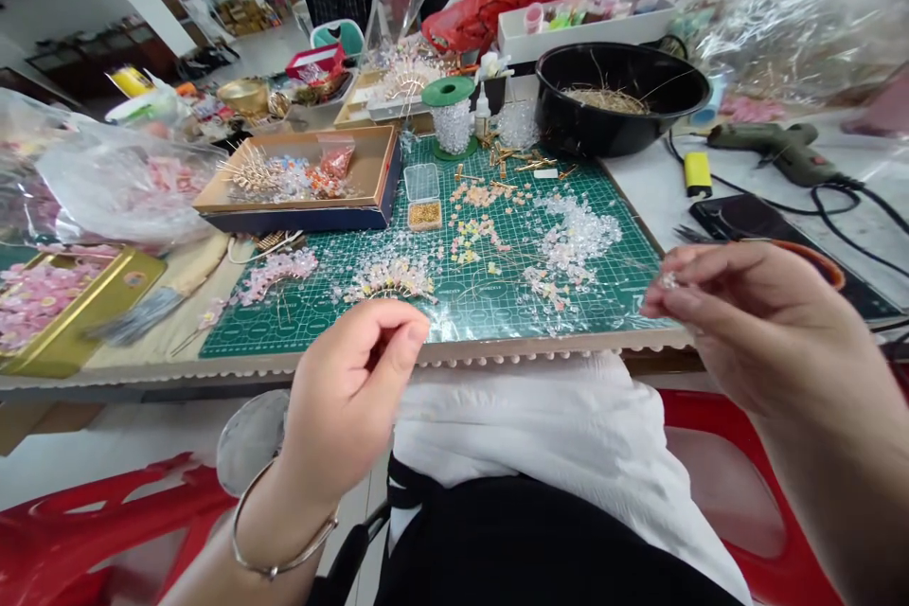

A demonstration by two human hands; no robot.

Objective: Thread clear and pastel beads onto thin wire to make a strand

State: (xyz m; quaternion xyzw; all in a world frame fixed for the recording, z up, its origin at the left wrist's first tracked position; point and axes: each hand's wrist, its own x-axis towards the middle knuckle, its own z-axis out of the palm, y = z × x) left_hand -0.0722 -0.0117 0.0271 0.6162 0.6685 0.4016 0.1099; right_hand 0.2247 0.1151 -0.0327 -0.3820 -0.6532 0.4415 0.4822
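My left hand (355, 393), with a bangle on its wrist, is closed in a pinch over the mat's front edge. Whatever its fingertips hold, if anything, is too fine or hidden to make out. Off to the right, my right hand (767, 322) pinches a small clear bead (668, 280) between thumb and fingers. Between and beyond the hands lies the green cutting mat (469, 317). On it are a beaded hair comb (390, 284) with pale flowers, a pink flower piece (276, 273), loose clear beads (579, 232) and small yellow and peach flowers (472, 237).
Behind the mat stand a box of ornaments (298, 208), a lidded case of gold beads (424, 216), a green spool (449, 95) and a black basin (603, 133). A glue gun (774, 151) and its cord lie at right. A gold tin (92, 312) holds pink flowers at left.
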